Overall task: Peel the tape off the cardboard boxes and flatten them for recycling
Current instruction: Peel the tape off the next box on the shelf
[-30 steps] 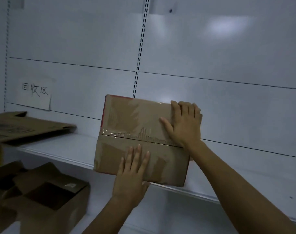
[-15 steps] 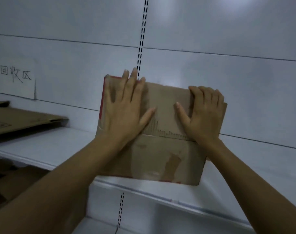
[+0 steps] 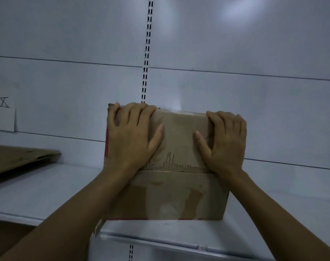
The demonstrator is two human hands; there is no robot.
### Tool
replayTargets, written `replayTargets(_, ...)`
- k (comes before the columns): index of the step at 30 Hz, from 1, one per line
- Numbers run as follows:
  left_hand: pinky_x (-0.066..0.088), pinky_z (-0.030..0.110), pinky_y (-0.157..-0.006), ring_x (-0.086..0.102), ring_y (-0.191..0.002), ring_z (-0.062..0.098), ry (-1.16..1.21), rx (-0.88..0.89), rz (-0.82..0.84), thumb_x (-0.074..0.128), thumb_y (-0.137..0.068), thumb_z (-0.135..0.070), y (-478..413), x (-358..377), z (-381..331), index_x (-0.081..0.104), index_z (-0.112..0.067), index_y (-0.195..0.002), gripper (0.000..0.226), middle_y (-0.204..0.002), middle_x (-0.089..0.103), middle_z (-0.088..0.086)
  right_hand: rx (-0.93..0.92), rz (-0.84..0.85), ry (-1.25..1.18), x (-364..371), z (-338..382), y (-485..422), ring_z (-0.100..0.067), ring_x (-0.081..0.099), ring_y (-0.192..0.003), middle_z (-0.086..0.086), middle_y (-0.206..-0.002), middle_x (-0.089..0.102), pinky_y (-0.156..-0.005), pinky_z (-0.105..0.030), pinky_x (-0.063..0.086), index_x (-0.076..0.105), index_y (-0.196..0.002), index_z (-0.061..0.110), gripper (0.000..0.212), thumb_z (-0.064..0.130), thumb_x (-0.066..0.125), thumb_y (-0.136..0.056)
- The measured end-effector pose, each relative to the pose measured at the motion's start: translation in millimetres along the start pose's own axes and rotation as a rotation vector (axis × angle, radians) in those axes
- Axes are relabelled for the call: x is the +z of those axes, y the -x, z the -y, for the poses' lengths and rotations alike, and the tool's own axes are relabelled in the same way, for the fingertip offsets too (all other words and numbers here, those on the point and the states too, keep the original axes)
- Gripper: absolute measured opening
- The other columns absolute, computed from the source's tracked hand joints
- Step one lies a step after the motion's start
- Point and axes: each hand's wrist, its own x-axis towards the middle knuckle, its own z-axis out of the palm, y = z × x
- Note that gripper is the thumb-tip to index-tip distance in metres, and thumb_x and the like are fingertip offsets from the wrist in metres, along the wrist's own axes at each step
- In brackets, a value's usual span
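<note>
A brown cardboard box [image 3: 177,193] stands on the white shelf [image 3: 47,191], its taped top face turned toward me, with clear tape along the middle seam and torn paper patches. My left hand [image 3: 131,136] lies on the upper left part of that face, fingertips curled over the far top edge. My right hand [image 3: 226,142] lies on the upper right part, its fingers also hooked over the top edge, thumb spread inward. Both palms press against the upper flap.
A flattened cardboard sheet [image 3: 19,159] lies on the shelf at the left. A paper label [image 3: 3,113] with handwritten characters hangs on the white back wall. A slotted upright [image 3: 146,53] runs down the wall behind the box.
My left hand rose from the lower flap to the upper left of the box. Both hands' fingers have since hooked over the top edge. The camera moved closer.
</note>
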Motion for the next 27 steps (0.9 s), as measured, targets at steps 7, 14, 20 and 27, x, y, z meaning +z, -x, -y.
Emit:
replayTargets(7, 0.017, 0.046, -0.111, 0.044, -0.121, 0.026, 0.191, 0.078, -0.257, 0.049, -0.088, -0.039, 40.8, -41.7, -2.3, 0.052, -0.013, -0.125, 0.045, -0.127, 0.055, 0.008, -0.077, -0.214, 0.112, -78.4, 40.0, 27.8, -0.029, 0.047, -0.116, -0.009, -0.125, 0.049, -0.099, -0.048, 0.033, 0.05, -0.12, 0.013, 0.068, 0.066, 0.061, -0.079)
replayTargets(14, 0.028, 0.039, -0.098, 0.047, -0.115, 0.026, 0.36, 0.168, 0.07, 0.033, -0.096, -0.043, 152.7, -56.3, 17.1, 0.049, -0.017, -0.123, 0.041, -0.134, 0.047, 0.006, -0.031, 0.097, 0.249, -115.5, 79.0, 112.3, -0.029, 0.046, -0.12, -0.009, -0.132, 0.045, -0.095, -0.044, 0.034, 0.049, -0.124, 0.019, 0.064, 0.063, 0.061, -0.078)
replayTargets(20, 0.02, 0.045, -0.108, 0.033, -0.136, 0.029, 0.28, 0.193, 0.173, 0.038, -0.093, -0.041, 70.0, -54.2, 11.9, 0.044, -0.013, -0.138, 0.054, -0.148, 0.038, 0.013, 0.246, 0.427, 0.257, -111.6, 64.2, 161.2, -0.032, 0.03, -0.137, -0.015, -0.151, 0.028, -0.105, -0.052, 0.035, 0.034, -0.142, 0.018, 0.09, 0.068, 0.064, -0.072)
replayTargets(27, 0.029, 0.046, -0.1, 0.058, -0.097, 0.028, 0.202, 0.126, 0.197, 0.036, -0.095, -0.043, 37.6, -19.9, -14.1, 0.067, -0.012, -0.102, 0.044, -0.099, 0.068, 0.008, 0.332, 0.266, 0.09, -111.8, 73.4, 139.1, -0.024, 0.039, -0.132, -0.01, -0.148, 0.039, -0.106, -0.041, 0.034, 0.04, -0.138, 0.018, 0.061, 0.053, 0.048, -0.089)
